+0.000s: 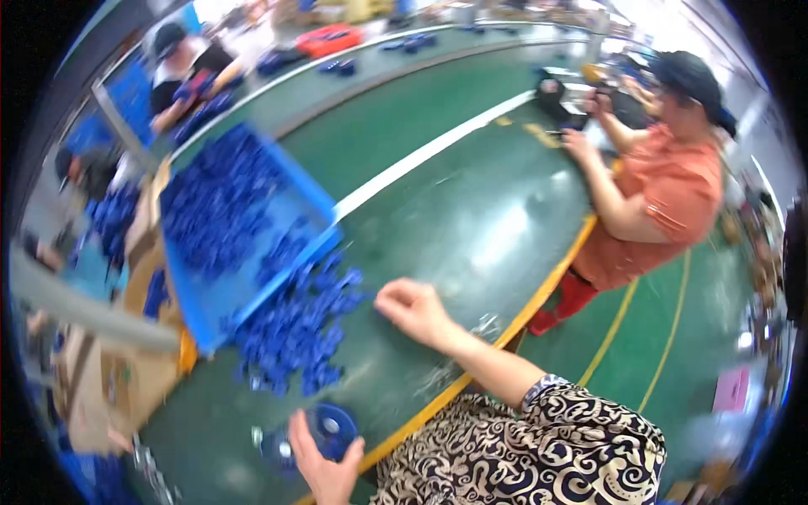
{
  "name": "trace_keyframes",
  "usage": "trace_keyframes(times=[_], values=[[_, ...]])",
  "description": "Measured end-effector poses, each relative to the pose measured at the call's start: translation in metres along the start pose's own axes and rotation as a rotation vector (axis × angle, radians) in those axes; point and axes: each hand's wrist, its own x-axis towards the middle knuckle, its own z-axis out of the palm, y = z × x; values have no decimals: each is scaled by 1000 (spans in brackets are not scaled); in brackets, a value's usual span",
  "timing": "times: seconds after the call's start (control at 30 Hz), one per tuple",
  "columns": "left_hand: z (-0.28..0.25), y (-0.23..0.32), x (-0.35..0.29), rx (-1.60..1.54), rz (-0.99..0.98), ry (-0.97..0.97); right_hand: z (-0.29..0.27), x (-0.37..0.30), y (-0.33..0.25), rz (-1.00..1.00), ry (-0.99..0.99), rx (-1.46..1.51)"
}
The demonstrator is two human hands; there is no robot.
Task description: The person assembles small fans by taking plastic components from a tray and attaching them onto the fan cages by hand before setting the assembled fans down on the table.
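My left hand point(324, 461) is at the lower edge of the green work table, thumb and fingers gripping the sides of a round, dark blue plastic part point(335, 427) with a lighter centre. Beside that part is a clear, shiny piece point(282, 450), too blurred to name. Over the table my right hand point(414, 311) is closed, its fingertips curled together; whatever may be in them is too small to make out. To its left lies a loose heap of small blue plastic pieces point(303, 324), spilling from the open side of a blue tray point(316, 198) full of similar pieces.
A co-worker in an orange top point(686, 185) works at the table's far right, beside a dark device point(551, 93). Another person point(181, 76) handles blue parts across the conveyor. A red basin point(328, 40) stands at the back; cardboard boxes point(101, 379) are at left.
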Motion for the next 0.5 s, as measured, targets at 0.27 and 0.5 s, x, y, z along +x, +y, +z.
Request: trace_keyframes(times=[0.27, 0.5], values=[[38, 17, 39, 50, 319, -190, -19, -15, -2, -330, 6, -494], [22, -3, 30, 154, 267, -43, -8, -12, -5, -397, -4, -682]])
